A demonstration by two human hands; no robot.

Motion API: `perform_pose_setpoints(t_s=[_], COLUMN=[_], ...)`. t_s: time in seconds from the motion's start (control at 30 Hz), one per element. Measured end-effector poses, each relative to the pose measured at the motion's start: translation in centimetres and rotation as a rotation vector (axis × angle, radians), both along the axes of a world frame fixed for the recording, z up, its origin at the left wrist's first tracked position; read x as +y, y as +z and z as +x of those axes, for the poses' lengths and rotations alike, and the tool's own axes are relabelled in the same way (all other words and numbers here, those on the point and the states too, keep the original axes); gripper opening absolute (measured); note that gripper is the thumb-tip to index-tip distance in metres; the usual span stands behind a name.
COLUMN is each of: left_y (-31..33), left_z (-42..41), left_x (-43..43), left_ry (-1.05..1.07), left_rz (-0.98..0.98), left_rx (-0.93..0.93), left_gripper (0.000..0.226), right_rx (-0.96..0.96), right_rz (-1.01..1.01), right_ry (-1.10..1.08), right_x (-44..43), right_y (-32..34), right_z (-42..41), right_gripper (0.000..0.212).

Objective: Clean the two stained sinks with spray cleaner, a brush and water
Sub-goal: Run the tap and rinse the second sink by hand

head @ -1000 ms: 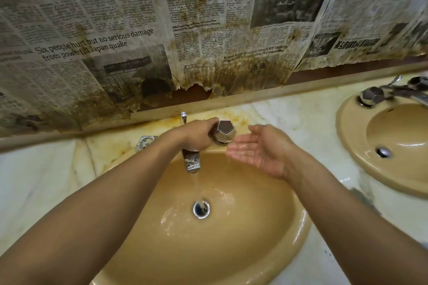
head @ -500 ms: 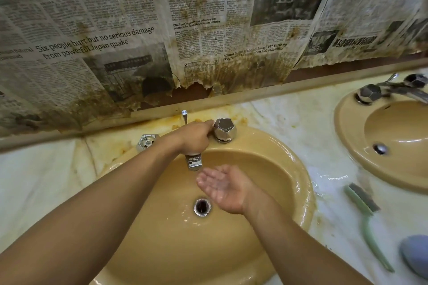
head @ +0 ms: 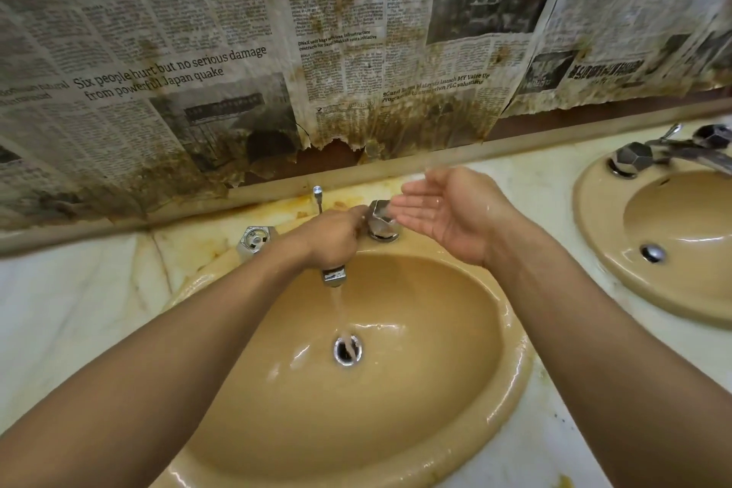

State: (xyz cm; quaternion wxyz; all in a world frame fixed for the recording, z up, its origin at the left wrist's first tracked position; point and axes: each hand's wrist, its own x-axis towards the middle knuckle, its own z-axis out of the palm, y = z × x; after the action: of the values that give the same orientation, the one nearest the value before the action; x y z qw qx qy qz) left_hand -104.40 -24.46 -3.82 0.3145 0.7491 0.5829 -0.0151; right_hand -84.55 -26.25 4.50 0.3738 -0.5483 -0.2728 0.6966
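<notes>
**Fig.** Head view: two beige basins set in a pale marble surface.

- **Near sink**, ctr frame: wet inside, w/ water running in a thin stream from the spout straight into the drain.
- **Left hand**: fingers curled down over the spout, gripping it. Only the spout's tip shows below the hand.
- **Right hand**: fingers straight & together, palm up, wet, holding nothing. It is raised just right of the right tap handle, w/ fingertips over the handle. Contact w/ the handle cannot be told.
- **Fittings:** the left tap handle stands apart, left of the left hand. A thin pull rod rises behind the spout.
- **Stains**: yellow-brown, on the surface behind the taps.
- **Second sink**: far right, partly cut off by the frame edge. Its own faucet & second drain are visible.
- **Bkgd:** stained, torn newspaper covers the wall above the ledge.
</notes>
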Motion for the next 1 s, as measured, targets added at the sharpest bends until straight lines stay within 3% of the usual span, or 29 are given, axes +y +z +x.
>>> perform_pose_setpoints(t_s=[0.27,0.4,0.57,0.63,0.73,0.8,0.93,1.0], left_y=[-0.4,-0.9,-1.9,-2.3,-2.3,-2.6,-2.6,-3.1], left_z=[-2.8,-5.0,-6.6,-6.9,-6.6,-5.9,-4.4,-3.8], left_x=[-4.7,-6.0,-6.6,-6.9,-7.1,-7.0,-6.6,-6.5], left_ry=[0.138,0.297,0.408,0.399,0.417,0.427,0.464,0.501], left_rz=[0.145,0.067,0.103,0.104,0.106,0.074,-0.005,-0.023], left_rx=[-0.252,-0.639,-0.753,-0.737,-0.729,-0.746,-0.775,-0.818], left_gripper=[0.056,0.044,0.038,0.038,0.033,0.034,0.038,0.050], right_rx=[0.068,0.325,0.525,0.478,0.316,0.252,0.244,0.126], right_rz=[-0.312,-0.453,-0.483,-0.508,-0.492,-0.446,-0.218,-0.086], right_ry=[-0.064,-0.064,-0.130,-0.130,-0.050,-0.051,0.019,0.147], right_x=[-4.7,-5.8,-5.9,-6.1,-6.5,-6.2,-4.8,-4.5], right_y=[-8.5,-10.6,-10.9,-11.0,-10.1,-8.0,-1.7,1.0], right_z=[-0.8,-5.0,-8.6,-8.2,-6.3,-4.9,-4.8,-5.9], right_gripper=[0.045,0.044,0.030,0.031,0.049,0.044,0.039,0.035])
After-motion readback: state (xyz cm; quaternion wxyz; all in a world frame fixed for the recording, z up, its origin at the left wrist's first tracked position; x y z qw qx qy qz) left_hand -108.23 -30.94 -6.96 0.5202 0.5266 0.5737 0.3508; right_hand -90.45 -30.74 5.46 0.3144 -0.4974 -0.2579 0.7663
